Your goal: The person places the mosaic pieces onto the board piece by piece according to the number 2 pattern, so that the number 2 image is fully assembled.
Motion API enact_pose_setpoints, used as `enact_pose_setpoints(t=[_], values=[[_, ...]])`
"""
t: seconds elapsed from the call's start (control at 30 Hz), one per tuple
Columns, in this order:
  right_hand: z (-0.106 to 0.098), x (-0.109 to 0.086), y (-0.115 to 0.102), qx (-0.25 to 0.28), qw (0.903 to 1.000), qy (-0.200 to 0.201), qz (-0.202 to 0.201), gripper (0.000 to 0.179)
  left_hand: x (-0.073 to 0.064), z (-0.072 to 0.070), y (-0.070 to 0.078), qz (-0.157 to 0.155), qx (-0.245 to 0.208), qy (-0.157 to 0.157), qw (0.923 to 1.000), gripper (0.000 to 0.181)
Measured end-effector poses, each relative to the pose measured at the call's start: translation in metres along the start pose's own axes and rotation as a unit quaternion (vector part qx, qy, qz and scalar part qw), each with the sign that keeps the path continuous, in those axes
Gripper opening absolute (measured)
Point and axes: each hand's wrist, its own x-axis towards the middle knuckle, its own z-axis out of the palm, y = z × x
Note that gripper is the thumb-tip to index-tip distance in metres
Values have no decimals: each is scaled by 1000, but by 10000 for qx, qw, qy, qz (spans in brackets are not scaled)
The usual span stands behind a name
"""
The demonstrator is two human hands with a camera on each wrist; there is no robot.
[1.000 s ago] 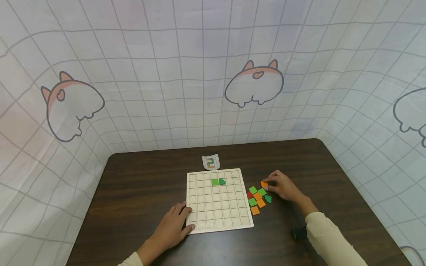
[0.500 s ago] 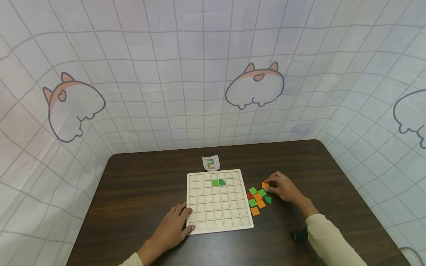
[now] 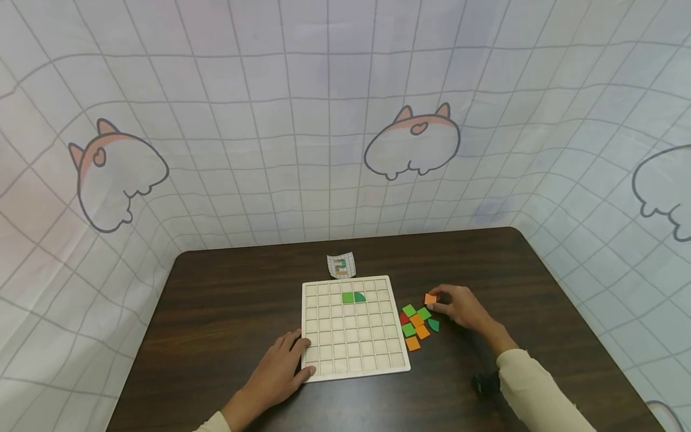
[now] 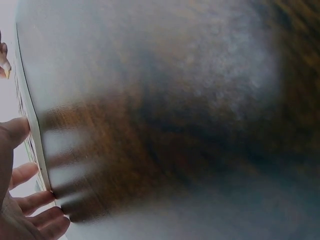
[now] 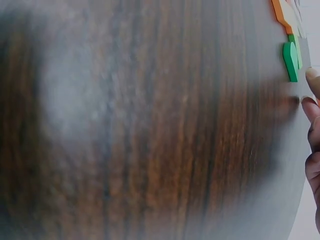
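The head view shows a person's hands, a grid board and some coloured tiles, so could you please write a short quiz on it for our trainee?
1. True or false: the left hand rests at the edge of the grid board.
2. Which thing does the right hand pinch? A, a red tile; B, an orange tile; C, a paper sheet.
3. Fill in the colour: the square tile and the quarter-round tile on the board are both ____.

Key: 1, true; 2, B; 3, green.

brn table (image 3: 227,300) w/ board (image 3: 353,336), tiles (image 3: 417,320)
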Motion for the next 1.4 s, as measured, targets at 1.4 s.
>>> enact_pose_setpoints(t=[1.4], values=[[35,39,-94,2040,9757,-537,-588,34,-2,-6,4,128,15,64,9999,49]])
